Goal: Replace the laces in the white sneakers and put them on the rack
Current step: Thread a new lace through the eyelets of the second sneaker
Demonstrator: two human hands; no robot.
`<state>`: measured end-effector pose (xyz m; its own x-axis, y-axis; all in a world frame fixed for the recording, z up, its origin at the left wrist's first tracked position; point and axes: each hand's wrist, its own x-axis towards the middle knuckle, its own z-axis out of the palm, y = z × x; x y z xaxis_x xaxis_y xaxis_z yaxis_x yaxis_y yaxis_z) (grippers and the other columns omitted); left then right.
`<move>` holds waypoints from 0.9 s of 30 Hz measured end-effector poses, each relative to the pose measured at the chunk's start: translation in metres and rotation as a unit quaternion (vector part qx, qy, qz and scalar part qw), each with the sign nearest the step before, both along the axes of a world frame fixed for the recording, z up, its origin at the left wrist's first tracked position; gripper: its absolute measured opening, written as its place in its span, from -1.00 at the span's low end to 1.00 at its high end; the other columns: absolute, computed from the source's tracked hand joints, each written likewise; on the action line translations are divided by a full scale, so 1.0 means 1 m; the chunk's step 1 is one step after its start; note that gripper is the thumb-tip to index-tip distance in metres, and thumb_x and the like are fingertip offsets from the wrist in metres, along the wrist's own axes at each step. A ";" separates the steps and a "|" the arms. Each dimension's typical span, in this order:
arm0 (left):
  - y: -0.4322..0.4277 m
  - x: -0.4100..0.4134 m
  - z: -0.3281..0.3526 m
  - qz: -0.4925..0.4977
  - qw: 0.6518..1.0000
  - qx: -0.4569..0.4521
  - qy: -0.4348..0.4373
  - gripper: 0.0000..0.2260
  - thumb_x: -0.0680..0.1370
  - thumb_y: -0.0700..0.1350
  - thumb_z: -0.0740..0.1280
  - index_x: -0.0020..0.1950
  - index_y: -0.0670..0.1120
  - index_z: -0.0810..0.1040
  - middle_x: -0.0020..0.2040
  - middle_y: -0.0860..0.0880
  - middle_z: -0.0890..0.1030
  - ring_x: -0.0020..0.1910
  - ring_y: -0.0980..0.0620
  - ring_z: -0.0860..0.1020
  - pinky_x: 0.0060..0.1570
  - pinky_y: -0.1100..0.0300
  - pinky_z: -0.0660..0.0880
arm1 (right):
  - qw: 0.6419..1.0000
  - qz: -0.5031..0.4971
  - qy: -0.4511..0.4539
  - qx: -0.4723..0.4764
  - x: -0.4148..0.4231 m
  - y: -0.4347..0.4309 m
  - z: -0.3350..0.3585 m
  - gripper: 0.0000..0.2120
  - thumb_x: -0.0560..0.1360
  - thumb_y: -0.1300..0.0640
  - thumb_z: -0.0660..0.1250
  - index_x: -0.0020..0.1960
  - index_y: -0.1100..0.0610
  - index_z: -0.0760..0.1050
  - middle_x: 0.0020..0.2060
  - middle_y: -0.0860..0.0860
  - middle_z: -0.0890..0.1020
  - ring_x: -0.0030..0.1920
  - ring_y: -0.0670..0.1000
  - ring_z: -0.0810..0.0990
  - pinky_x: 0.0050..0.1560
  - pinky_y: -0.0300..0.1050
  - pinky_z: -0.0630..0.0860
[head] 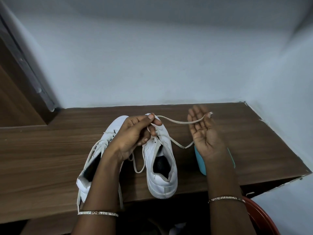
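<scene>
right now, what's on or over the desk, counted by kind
sneakers: 2
lace strung between the hands: 1
teal object: 1
total: 4

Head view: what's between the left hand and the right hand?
A slack stretch of white lace, pinched by the left hand and draped over the open right hand; bare wooden table beneath. Head view.

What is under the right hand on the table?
A light blue object lies on the table beneath the right hand; only its edges show. The wrist covers the rest.
</scene>
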<state>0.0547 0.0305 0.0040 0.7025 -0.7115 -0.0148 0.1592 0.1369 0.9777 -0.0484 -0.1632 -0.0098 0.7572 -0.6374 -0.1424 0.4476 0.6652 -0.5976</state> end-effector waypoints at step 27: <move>-0.010 -0.004 0.002 0.098 0.993 -0.057 0.022 -0.79 0.63 -0.11 0.26 0.07 -0.27 0.52 -0.06 -0.21 0.70 -0.64 0.14 0.39 -0.65 0.38 0.20 | 0.774 0.114 0.206 -0.588 0.017 0.055 0.015 -0.95 0.45 0.14 0.51 -0.09 0.10 0.72 -0.28 0.05 0.71 -0.26 0.11 0.66 -0.14 0.13 0.60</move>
<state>0.0509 0.0200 0.0056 0.8284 -0.5596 0.0248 0.1605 0.2796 0.9466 -0.0312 -0.1077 0.0053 0.9139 -0.3663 0.1751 0.0084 -0.4140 -0.9103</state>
